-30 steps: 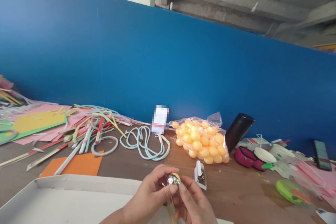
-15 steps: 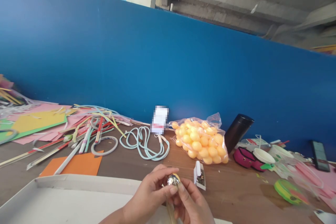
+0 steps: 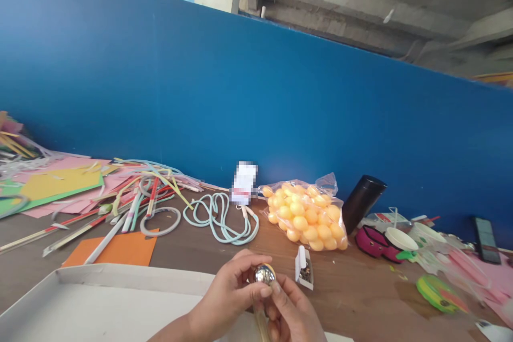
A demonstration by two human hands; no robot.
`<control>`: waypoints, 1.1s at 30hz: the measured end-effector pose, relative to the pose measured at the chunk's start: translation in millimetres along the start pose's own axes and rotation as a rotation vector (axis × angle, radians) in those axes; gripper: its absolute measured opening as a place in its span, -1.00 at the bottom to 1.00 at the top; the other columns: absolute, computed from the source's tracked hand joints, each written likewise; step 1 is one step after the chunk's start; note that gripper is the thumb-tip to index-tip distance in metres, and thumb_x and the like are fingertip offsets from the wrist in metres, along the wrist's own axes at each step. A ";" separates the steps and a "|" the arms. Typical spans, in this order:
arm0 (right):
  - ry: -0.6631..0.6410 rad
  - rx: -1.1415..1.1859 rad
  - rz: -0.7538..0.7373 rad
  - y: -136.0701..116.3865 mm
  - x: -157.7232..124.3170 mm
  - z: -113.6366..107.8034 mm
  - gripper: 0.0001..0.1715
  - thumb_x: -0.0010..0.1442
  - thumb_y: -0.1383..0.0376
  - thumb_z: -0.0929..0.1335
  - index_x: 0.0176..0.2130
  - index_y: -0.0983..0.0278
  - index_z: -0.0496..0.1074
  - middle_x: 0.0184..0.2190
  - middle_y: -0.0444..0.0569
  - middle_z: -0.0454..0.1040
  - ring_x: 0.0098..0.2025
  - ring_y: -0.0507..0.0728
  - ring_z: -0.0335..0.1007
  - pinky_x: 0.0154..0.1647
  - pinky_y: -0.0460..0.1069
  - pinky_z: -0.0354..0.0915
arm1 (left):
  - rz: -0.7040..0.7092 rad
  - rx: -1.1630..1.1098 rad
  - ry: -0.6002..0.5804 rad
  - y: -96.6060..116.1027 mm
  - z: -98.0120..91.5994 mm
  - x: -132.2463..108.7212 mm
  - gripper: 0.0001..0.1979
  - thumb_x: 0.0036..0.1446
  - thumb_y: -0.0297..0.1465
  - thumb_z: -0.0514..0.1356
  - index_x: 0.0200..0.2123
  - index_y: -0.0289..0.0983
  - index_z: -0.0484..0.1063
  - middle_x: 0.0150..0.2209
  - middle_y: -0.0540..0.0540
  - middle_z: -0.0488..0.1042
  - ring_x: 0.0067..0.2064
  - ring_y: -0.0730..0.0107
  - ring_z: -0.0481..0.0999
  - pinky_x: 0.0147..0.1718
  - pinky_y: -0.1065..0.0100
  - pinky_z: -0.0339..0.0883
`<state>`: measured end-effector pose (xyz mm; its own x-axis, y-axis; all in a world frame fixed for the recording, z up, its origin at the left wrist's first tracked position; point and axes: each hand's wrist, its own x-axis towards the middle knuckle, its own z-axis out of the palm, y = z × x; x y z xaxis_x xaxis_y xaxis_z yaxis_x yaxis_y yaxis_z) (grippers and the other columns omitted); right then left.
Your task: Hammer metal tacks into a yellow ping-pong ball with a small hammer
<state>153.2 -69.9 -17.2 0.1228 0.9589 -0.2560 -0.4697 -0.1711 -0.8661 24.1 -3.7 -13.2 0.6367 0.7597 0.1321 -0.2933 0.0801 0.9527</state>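
Both my hands meet at the bottom middle of the view, low over the brown table. My left hand (image 3: 224, 302) curls its fingers and thumb round a small ball (image 3: 264, 274) that is shiny silver in front with a bit of orange behind. My right hand (image 3: 290, 312) pinches the same ball from the right and below. A thin pale stick (image 3: 261, 326) runs down from the ball between my hands. Just right of my fingers lies a small open white box (image 3: 303, 272) with tiny dark bits inside.
A white tray (image 3: 120, 275) lies at the bottom left. Behind are a clear bag of orange balls (image 3: 306, 216), a mint cord (image 3: 222, 219), a black cylinder (image 3: 363, 203), straws and coloured paper (image 3: 112, 248), cups, a phone (image 3: 487, 232) and a blue wall.
My hands and the ball have stayed almost in place; the camera has shifted slightly, so the scene has slid a little.
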 end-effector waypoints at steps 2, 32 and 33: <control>0.009 0.003 -0.004 -1.1 -0.1 1.8 -0.53 -0.09 0.02 0.46 -0.35 0.33 0.40 -0.71 -0.24 0.26 -0.76 -0.17 0.01 -0.76 -0.23 -0.07 | 0.006 0.025 0.005 1.0 0.5 -0.2 -0.61 -0.07 -0.30 0.28 -0.10 -0.16 0.43 -0.24 -0.05 0.22 -0.36 0.42 0.42 -0.46 0.38 0.36; 0.000 -0.079 -0.059 1.8 -2.9 3.8 -0.53 -0.01 -0.02 0.39 -0.38 0.36 0.40 -0.76 -0.27 0.19 -0.79 -0.16 -0.06 -0.81 -0.23 -0.11 | -0.136 -0.221 0.003 16.1 4.5 -0.3 -0.64 -0.03 -0.31 0.27 -0.14 -0.30 0.39 -0.33 -0.09 0.46 -0.45 0.49 0.42 -0.40 0.38 0.29; 0.001 -0.077 -0.055 1.5 -3.0 4.4 -0.53 -0.02 -0.02 0.40 -0.38 0.36 0.39 -0.77 -0.27 0.19 -0.79 -0.16 -0.07 -0.81 -0.23 -0.11 | -0.137 -0.223 0.010 16.6 4.7 -0.2 -0.64 -0.05 -0.31 0.28 -0.15 -0.30 0.40 -0.34 -0.09 0.46 -0.45 0.49 0.42 -0.40 0.38 0.29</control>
<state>148.3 -72.0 -15.8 0.1473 0.9670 -0.2079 -0.3940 -0.1354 -0.9091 22.4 -5.5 3.9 0.6746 0.7382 0.0020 -0.3552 0.3223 0.8775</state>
